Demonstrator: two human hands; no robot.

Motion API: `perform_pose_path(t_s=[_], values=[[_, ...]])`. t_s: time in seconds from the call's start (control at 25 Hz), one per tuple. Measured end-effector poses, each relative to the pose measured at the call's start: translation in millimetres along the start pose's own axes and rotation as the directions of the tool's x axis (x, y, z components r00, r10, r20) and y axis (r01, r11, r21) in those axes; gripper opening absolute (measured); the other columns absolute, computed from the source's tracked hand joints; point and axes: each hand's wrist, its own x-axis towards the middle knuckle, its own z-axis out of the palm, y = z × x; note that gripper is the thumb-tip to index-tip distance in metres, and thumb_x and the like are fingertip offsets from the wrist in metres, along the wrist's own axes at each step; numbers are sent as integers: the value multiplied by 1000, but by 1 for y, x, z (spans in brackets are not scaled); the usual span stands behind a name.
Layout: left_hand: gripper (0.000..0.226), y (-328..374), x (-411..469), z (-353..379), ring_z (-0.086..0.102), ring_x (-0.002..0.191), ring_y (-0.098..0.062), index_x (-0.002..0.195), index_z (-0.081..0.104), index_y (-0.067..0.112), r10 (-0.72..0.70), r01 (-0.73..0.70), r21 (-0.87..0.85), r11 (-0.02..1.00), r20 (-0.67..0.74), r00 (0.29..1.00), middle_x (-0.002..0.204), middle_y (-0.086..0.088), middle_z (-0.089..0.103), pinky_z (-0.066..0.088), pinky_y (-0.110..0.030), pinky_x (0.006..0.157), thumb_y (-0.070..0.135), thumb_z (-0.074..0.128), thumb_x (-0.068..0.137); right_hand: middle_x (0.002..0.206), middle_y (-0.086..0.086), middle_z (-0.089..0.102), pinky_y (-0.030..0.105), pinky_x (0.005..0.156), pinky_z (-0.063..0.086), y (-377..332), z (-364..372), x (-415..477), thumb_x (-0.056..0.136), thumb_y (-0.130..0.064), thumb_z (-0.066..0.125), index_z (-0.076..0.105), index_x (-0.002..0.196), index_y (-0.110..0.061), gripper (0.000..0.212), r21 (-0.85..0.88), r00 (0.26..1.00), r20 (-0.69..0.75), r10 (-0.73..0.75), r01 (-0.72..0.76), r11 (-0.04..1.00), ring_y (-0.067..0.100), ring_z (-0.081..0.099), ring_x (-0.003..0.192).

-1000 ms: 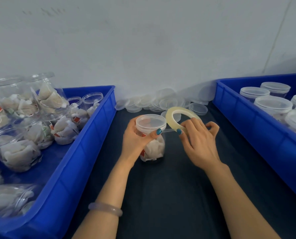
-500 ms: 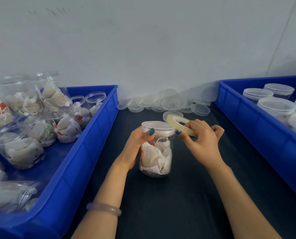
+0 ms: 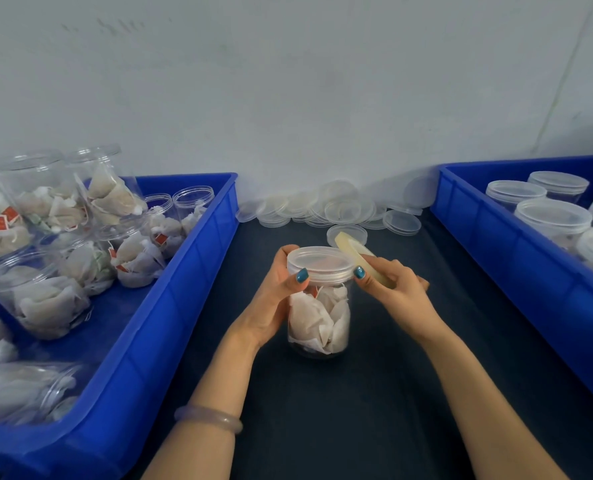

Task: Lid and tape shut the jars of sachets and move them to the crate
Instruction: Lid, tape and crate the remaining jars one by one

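1. The jar point(image 3: 319, 317) stands on the dark table top point(image 3: 357, 417), between the two blue crates and directly in front of me. It is packed with white sachets.
2. Orientation: the jar is upright, its long axis vertical, its mouth pointing up. The lid point(image 3: 320, 263) sits flat on the mouth.
3. My left hand point(image 3: 271, 299) grips the jar at the neck, fingers curled behind it and thumb on the lid's rim.
4. My right hand point(image 3: 397, 292) pinches the tape roll point(image 3: 355, 252), with its thumb tip against the right side of the lid's rim. The roll is tilted, slanting from that rim up and away toward the wall.
5. Judgement: lidding of this jar looks done and taping is the step in hand. Whether any tape is stuck down yet, I cannot tell.
6. Next move, as I judge it: lead the tape round the seam of lid and jar while the left hand turns the jar, then tear it off.
7. The left crate point(image 3: 156, 323) holds open jars. The right crate point(image 3: 496, 258) holds lidded ones and is the likely destination. Spare lids point(image 3: 336, 209) lie along the wall.
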Motion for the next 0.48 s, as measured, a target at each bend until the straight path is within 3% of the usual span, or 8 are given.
perform_pose_path(t_s=[0.04,0.12,0.28,0.32,0.4,0.44,0.48], values=[[112,-1,0,0,60,108,-12,124,42,17,1,-1,-6,1000,5,1000,118,-1,59,53,-28,90,72,87,37,118,6,56,40,110,27,1,0,0,68,-69,54,58,118,-52,53,53,1000,7,7,-7,999,27,33,129],[113,-2,1,2,62,111,-7,127,41,27,12,-12,-24,1000,-5,1000,121,6,62,53,-26,89,72,89,34,119,4,59,52,112,32,-1,3,-2,67,-67,58,63,114,-48,51,112,1000,-7,-24,24,993,33,39,130],[117,-2,3,2,65,110,-15,129,46,27,43,-48,-46,998,-121,992,121,1,65,55,-30,89,69,91,29,99,2,60,49,105,37,-3,9,-2,67,-71,55,62,99,-53,38,79,994,-78,-77,83,993,34,45,118],[113,-1,3,0,65,107,-15,127,50,24,44,-48,-35,998,-124,991,116,0,67,55,-30,87,69,91,31,97,-1,61,44,104,37,-3,10,-1,68,-72,53,62,99,-54,37,57,993,-90,-79,84,995,30,44,119],[112,-1,3,-4,66,107,-15,130,54,19,42,-45,-24,999,-112,993,115,0,70,56,-31,88,67,91,37,92,-18,61,29,97,29,-2,8,-3,69,-74,53,61,92,-62,27,16,989,-102,-109,112,994,2,35,118],[113,-1,3,-5,66,110,-15,134,53,19,41,-44,-27,999,-107,993,117,-1,70,56,-32,90,66,91,39,89,-26,58,25,92,25,-1,4,-5,72,-77,53,61,88,-67,21,-13,986,-98,-135,135,991,-14,29,109],[114,-1,2,-6,65,112,-15,137,51,21,41,-45,-29,999,-106,994,120,-1,70,56,-33,91,66,91,40,88,-29,56,23,91,22,1,0,-5,76,-81,53,60,88,-69,18,-49,983,-88,-164,160,986,-19,28,103]])
